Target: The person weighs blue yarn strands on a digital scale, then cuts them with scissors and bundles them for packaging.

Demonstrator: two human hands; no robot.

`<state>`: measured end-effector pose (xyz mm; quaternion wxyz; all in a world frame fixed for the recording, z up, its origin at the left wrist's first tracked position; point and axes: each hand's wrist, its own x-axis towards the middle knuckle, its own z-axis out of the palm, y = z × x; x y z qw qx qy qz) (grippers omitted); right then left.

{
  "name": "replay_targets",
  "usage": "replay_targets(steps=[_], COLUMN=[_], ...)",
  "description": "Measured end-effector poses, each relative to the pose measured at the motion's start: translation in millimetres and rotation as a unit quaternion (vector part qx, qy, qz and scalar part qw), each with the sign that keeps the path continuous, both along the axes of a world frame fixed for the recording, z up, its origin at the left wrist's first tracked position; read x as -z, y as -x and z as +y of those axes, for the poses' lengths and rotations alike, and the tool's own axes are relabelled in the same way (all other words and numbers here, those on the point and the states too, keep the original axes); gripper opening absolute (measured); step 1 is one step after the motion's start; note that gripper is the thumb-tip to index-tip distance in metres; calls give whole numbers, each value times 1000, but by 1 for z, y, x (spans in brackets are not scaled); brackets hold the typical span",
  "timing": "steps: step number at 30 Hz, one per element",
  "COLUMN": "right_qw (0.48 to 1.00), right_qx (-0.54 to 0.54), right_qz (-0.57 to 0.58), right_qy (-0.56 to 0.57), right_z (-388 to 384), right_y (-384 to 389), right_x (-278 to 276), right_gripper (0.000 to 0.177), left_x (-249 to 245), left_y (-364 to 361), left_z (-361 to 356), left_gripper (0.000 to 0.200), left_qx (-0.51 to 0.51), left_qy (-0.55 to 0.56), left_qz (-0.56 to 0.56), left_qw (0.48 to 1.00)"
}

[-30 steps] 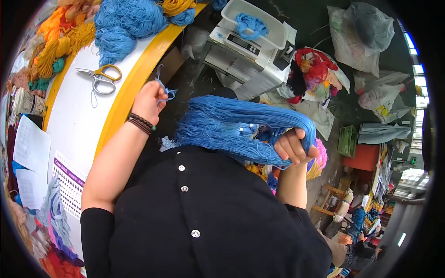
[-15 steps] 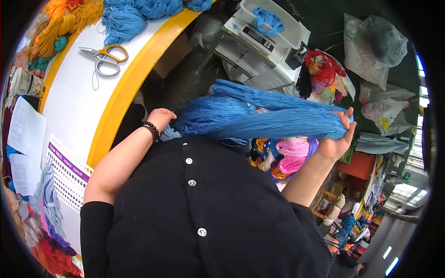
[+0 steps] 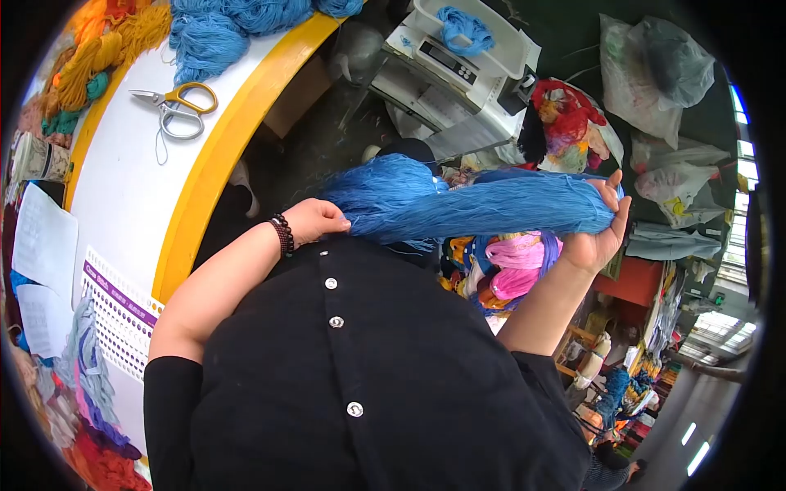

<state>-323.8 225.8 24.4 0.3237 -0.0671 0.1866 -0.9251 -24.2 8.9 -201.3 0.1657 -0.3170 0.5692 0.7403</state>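
A long skein of blue thread stretches across the front of my body, looped at the right and fanning into loose strands at the left. My right hand holds the looped end, with the thumb outside and fingers inside the loop. At the frayed end, my left hand has its thumb and fingertips pinched together at the lower edge of the strands. A dark bead bracelet circles that wrist.
On the white table with a yellow edge lie scissors and blue skeins. Ahead stands a scale with blue thread in its tray. Pink yarn sits below the skein; plastic bags lie at the right.
My left hand has moved right, onto the lower edge of the frayed strands. The skein's upper strand has dropped closer to the lower one. My right hand keeps its hold on the loop.
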Motion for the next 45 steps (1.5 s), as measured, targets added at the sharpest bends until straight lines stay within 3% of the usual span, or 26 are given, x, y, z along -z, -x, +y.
replay_targets(steps=[2, 5, 7, 9, 10, 12, 15, 17, 20, 24, 28, 31, 33, 35, 36, 38, 39, 40, 41, 43, 45], right_qw=[1000, 997, 997, 997, 995, 990, 980, 976, 963, 954, 946, 944, 943, 942, 943, 944, 940, 936, 937, 925, 917], right_qx=[-19, -56, -65, -63, -85, -115, -168, -187, -226, -244, -275, -285, -288, -288, -289, -289, -293, -298, -297, -317, -335], right_qz=[12, 18, 28, 29, 32, 46, 47, 91, 133, 171, 169, 165, 169, 170, 163, 154, 159, 163, 160, 168, 168], right_qy=[16, 43, 42, 22, 39, 62, 99, 66, 61, 18, 22, 5, -8, -20, -33, -45, -70, -95, -92, -127, -138], right_z=[-7, -23, -32, -38, -44, -57, -79, -95, -115, -135, -148, -160, -167, -172, -174, -178, -180, -181, -182, -185, -187], right_y=[-4, -16, -22, -21, -26, -41, -60, -79, -101, -124, -135, -136, -135, -133, -132, -129, -129, -129, -129, -133, -138], right_x=[-3, -13, -16, -15, -17, -22, -20, -24, -24, -30, -34, -35, -33, -29, -26, -22, -20, -17, -15, -9, -2], right_gripper=[38, 39, 39, 39, 40, 40, 39, 39, 41, 46, 45, 43, 43, 43, 43, 44, 44, 45, 45, 46, 45], left_x=[6, 0, -3, -14, -32, -63, -142, -184, -228, -233, -234, -223, -194, -156, -138, -80, -62, -42, 25, 59, 88], left_y=[1, 3, 6, 6, 8, 9, 18, 24, 32, 26, -12, -57, -95, -127, -140, -185, -206, -226, -262, -294, -315], left_z=[-3, 11, 7, -1, -5, -19, -28, -27, -13, -10, -21, -22, -18, -3, 8, 31, 41, 59, 83, 113, 131], left_gripper=[22, 25, 22, 12, 10, 10, 13, 15, 21, 14, 8, 15, 13, 9, 8, 10, 18, 20, 20, 19, 20], left_qx=[21, 28, 18, -43, -85, -166, -200, -171, -184, -245, -307, -364, -396, -494, -523, -491, -420, -354, -393, -328, -283], left_qy=[21, 99, 72, -22, -29, -143, -197, -170, -55, -158, -316, -247, -264, -211, -128, 11, 139, 329, 458, 486, 432], left_qz=[-49, 15, 10, -2, 22, 87, 200, 269, 244, 257, 361, 378, 382, 309, 255, 128, -20, -82, -108, -308, -414], left_qw=[998, 995, 997, 999, 996, 972, 939, 932, 951, 921, 822, 815, 792, 785, 803, 861, 896, 872, 790, 749, 749])
